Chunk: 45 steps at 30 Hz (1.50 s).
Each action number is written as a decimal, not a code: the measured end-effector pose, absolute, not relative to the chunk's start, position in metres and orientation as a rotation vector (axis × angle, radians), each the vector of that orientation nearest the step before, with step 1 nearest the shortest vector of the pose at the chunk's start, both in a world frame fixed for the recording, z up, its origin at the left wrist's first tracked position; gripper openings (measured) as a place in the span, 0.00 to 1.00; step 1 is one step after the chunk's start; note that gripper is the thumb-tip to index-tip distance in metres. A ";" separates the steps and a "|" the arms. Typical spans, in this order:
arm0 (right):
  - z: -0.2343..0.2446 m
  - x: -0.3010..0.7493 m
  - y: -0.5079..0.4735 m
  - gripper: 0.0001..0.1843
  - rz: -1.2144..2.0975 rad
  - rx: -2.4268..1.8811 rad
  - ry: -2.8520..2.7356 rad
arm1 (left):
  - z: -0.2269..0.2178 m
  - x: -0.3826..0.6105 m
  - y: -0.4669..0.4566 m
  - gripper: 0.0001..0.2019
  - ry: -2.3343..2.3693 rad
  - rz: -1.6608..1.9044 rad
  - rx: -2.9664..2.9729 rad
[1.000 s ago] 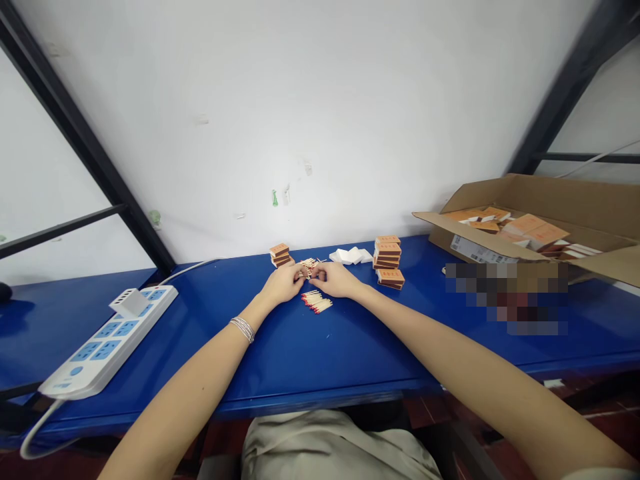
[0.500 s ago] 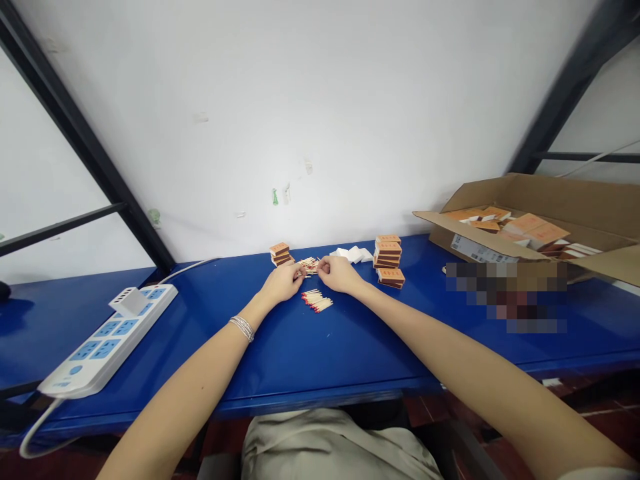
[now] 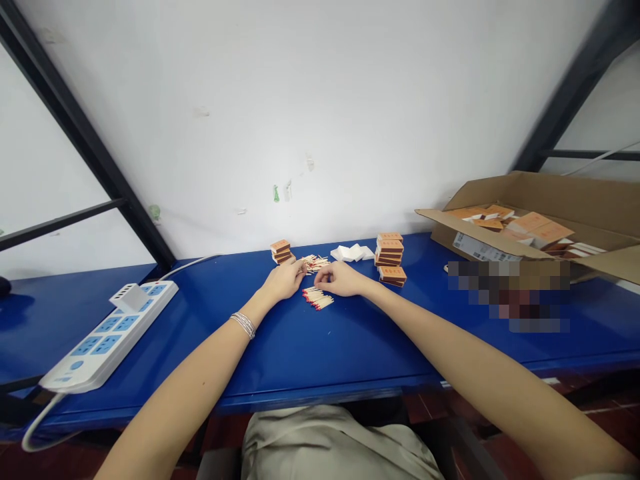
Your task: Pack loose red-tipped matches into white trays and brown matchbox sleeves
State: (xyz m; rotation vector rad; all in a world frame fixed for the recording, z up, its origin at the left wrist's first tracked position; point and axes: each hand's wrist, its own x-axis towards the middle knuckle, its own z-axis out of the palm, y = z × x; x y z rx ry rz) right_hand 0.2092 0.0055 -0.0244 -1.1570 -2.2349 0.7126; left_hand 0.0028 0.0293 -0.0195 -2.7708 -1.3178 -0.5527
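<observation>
My left hand (image 3: pixel 284 279) and my right hand (image 3: pixel 341 279) rest close together on the blue table (image 3: pixel 300 347). Between them lies a neat row of red-tipped matches (image 3: pixel 318 299). My right fingers are curled and pinched just above that row; what they hold is too small to make out. My left fingers reach toward a loose heap of matches (image 3: pixel 314 263) behind the hands, partly curled. A small stack of orange matchboxes (image 3: pixel 281 251) stands just beyond my left hand.
A taller pile of orange matchboxes (image 3: pixel 390 257) and white inner trays (image 3: pixel 353 253) sit at the back right. An open cardboard box (image 3: pixel 540 227) with more matchboxes stands far right. A white and blue power strip (image 3: pixel 107 337) lies at the left.
My right hand has come down from the loose heap to the neat row of matches. My left hand has stayed near the heap, shifting slightly.
</observation>
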 end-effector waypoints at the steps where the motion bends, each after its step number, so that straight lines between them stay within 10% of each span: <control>1: -0.025 0.209 0.006 0.09 0.711 -1.154 -2.238 | -0.019 0.003 0.029 0.07 -1.323 -0.545 -2.770; 45: -0.030 0.206 0.006 0.07 0.433 -1.183 -2.142 | -0.005 -0.014 0.030 0.07 -1.453 -0.505 -2.829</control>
